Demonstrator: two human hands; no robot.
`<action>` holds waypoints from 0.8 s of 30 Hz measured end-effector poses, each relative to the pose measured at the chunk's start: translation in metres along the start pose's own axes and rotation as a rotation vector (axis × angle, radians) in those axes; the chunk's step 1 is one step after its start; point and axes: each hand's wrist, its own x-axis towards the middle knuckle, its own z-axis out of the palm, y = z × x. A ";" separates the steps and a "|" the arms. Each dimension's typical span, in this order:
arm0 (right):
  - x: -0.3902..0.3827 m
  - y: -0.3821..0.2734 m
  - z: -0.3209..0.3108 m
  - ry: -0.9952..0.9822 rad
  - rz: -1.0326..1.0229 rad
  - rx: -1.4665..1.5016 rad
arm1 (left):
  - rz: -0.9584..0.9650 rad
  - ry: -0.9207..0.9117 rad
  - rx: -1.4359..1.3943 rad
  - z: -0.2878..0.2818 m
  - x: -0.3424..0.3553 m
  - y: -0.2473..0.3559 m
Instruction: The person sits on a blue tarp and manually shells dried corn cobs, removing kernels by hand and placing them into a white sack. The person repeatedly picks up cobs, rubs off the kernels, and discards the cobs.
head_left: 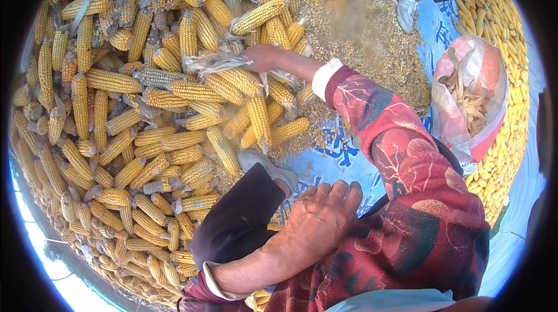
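My right hand [266, 58] reaches far over the edge of the corn heap, closed on a pale dry corn husk [216, 62]. Its fingertips are partly hidden, and I cannot tell whether a cob is still inside the husk. Bare yellow ears of corn [241, 81] lie right under and beside it. Near my body, my left hand [317, 219] hangs over my lap, back upward. Its fingers are bent down and pressed together; their tips are hidden, so anything in them does not show.
The large corn heap [110, 82] fills the left side. Loose kernels [372, 50] cover part of a blue printed sheet [360, 163]. At right stands an open red-and-white woven sack [442, 100] with dry husks [468, 105]. Another person's shoe [406, 11] is at top right, before more corn [500, 38].
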 end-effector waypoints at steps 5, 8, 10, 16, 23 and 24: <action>-0.035 0.028 0.012 0.488 -0.137 0.259 | 0.017 0.003 -0.030 0.002 -0.003 0.001; 0.002 0.035 -0.029 0.918 -0.153 0.412 | 0.009 0.015 -0.015 0.003 -0.001 -0.001; 0.021 0.031 -0.048 0.896 -0.005 0.363 | 0.020 0.050 -0.005 0.003 0.000 -0.003; 0.044 0.019 -0.083 1.093 -0.192 -0.549 | 0.004 0.029 -0.014 0.000 0.002 -0.007; 0.037 0.062 -0.101 1.028 -0.194 -0.719 | -0.001 0.010 -0.028 -0.004 0.000 -0.010; 0.031 0.069 -0.102 1.057 -0.250 -0.712 | 0.001 0.020 -0.018 -0.004 -0.001 -0.011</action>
